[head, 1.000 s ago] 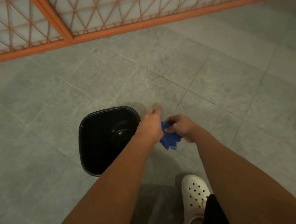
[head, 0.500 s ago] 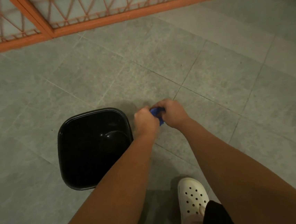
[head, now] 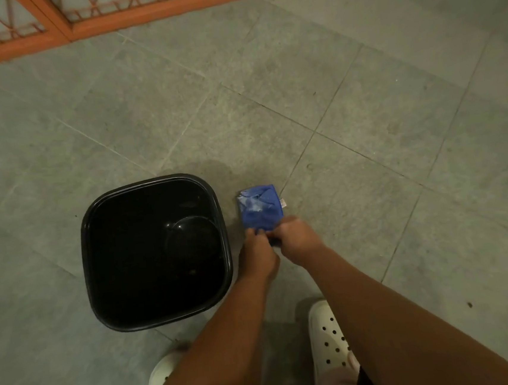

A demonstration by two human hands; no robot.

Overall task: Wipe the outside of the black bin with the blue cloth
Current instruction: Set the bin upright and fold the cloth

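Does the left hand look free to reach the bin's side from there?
Probably yes. The left hand is right beside the bin, with nothing between them. It is pinching the cloth together with the right hand, so the cloth would come along.

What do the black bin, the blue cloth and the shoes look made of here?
Black bin: likely moulded plastic, glossy, with highlights inside. Blue cloth: soft woven or microfibre fabric, creased, with a small sewn tag. White shoes: apparently matte foam or rubber clogs with punched holes.

Bin (head: 98, 263) on floor (head: 360, 89); cloth (head: 259, 207) just right of bin, beyond hands.
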